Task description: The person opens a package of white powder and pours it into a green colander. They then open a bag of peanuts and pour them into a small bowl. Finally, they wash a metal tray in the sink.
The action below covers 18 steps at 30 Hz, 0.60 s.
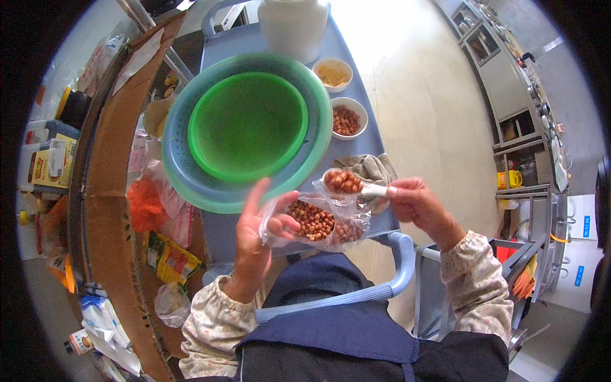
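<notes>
My right hand [414,199] grips the handle of a white spoon [374,189] heaped with reddish-skinned peanuts [342,181]. The spoon is over the right side of a clear plastic bag [351,222]. More peanuts [312,220] lie inside that bag. At its left edge, my left hand [260,227] holds the bag's mouth spread, with some fingers inside the film and others raised. Just beyond the bag, a green mesh basket [248,126] sits within a larger blue-green basin [312,162]. A white bowl of peanuts [347,119] stands to the basin's right.
A blue cart [370,143] carries these things, along with a crumpled cloth [370,167], a bowl of yellowish food [332,75] and a large white jar [296,31]. Its curved handle [403,265] is close to my body. Cardboard [110,157] borders the left side.
</notes>
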Each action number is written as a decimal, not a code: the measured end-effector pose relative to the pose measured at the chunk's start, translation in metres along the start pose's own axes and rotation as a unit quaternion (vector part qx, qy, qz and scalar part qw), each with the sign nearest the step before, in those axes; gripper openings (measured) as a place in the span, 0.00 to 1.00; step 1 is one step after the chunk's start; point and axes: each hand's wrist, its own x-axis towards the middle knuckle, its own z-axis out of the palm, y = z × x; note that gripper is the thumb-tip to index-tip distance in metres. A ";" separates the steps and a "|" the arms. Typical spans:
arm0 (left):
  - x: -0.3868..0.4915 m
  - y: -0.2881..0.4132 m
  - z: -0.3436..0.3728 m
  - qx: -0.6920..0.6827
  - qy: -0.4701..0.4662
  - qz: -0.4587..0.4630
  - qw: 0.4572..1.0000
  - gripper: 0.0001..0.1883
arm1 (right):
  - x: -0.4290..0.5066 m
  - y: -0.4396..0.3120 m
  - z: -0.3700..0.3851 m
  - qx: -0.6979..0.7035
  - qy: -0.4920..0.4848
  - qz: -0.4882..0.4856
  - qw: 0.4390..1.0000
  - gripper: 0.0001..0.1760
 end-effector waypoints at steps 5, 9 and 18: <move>-0.002 0.000 0.001 0.001 0.016 -0.011 1.000 0.61 | 0.049 -0.028 -0.038 -0.036 0.031 -0.119 0.992 0.13; -0.002 -0.001 0.000 -0.013 0.021 -0.014 1.000 0.61 | 0.120 -0.029 -0.052 -0.290 0.182 -0.263 0.902 0.13; -0.006 0.000 0.004 -0.038 0.025 -0.015 0.999 0.60 | 0.110 -0.033 -0.037 -0.590 0.348 -0.451 0.573 0.10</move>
